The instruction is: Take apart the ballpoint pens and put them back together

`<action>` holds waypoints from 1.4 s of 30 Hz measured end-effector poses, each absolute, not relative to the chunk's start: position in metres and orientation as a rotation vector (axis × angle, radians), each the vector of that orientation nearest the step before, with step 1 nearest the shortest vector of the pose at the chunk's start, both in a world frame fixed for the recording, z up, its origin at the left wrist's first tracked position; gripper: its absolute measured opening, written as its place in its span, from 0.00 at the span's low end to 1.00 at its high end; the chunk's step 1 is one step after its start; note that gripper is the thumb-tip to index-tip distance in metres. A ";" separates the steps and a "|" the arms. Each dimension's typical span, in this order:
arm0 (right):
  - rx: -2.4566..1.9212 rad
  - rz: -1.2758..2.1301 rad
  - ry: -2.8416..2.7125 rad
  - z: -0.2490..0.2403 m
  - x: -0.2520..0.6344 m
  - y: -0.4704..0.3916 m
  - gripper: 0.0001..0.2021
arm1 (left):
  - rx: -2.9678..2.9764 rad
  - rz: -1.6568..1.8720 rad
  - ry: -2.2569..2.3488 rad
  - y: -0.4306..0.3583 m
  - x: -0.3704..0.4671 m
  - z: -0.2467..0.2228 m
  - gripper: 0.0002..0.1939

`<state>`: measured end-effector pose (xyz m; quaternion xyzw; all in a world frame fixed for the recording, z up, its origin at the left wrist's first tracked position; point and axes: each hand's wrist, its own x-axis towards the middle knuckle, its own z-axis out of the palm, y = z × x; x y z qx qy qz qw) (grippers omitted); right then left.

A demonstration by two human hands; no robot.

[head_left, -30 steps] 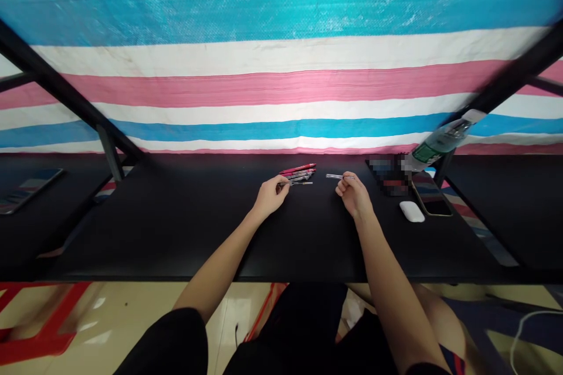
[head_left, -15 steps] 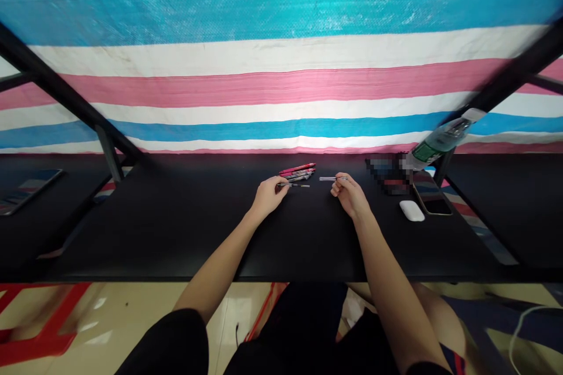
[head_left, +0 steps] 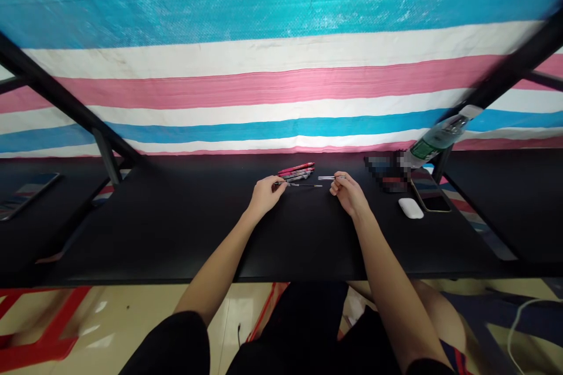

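Observation:
My left hand (head_left: 265, 195) pinches a thin pen refill (head_left: 305, 185) that points right, low over the black table. To its right, my right hand (head_left: 347, 192) grips a clear pen barrel (head_left: 326, 178), whose end points left toward the refill; the two do not touch. Just behind my left fingertips lies a small group of pens (head_left: 297, 171), red at the back and greyish in front.
On the right of the black table (head_left: 176, 228) are a white earphone case (head_left: 411, 208), a phone (head_left: 431, 192), a blurred patch and a tilted plastic bottle (head_left: 440, 140). A tablet (head_left: 27, 193) lies far left. Dark metal bars slope at both sides.
The refill now reaches farther right out of my left hand, whose fingers have shifted slightly left. My right hand has hardly moved.

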<state>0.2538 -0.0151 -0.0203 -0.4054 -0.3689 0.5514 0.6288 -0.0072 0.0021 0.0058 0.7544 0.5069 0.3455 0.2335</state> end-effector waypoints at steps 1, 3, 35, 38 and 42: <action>-0.928 1.264 -0.838 -0.020 0.254 -0.015 0.12 | 2.073 0.939 1.395 0.002 -0.009 0.007 0.10; -0.921 1.271 -0.815 -0.020 0.253 -0.016 0.12 | 2.078 0.873 1.395 0.003 -0.012 0.009 0.09; -0.874 1.342 -0.724 -0.023 0.255 -0.015 0.11 | 0.770 0.989 0.952 0.004 0.001 0.011 0.06; -0.854 1.345 -0.721 -0.023 0.256 -0.013 0.08 | 0.748 0.996 0.946 0.003 0.002 0.014 0.04; -0.866 1.362 -0.727 -0.023 0.258 -0.012 0.11 | 0.728 0.999 0.951 0.002 0.002 0.015 0.05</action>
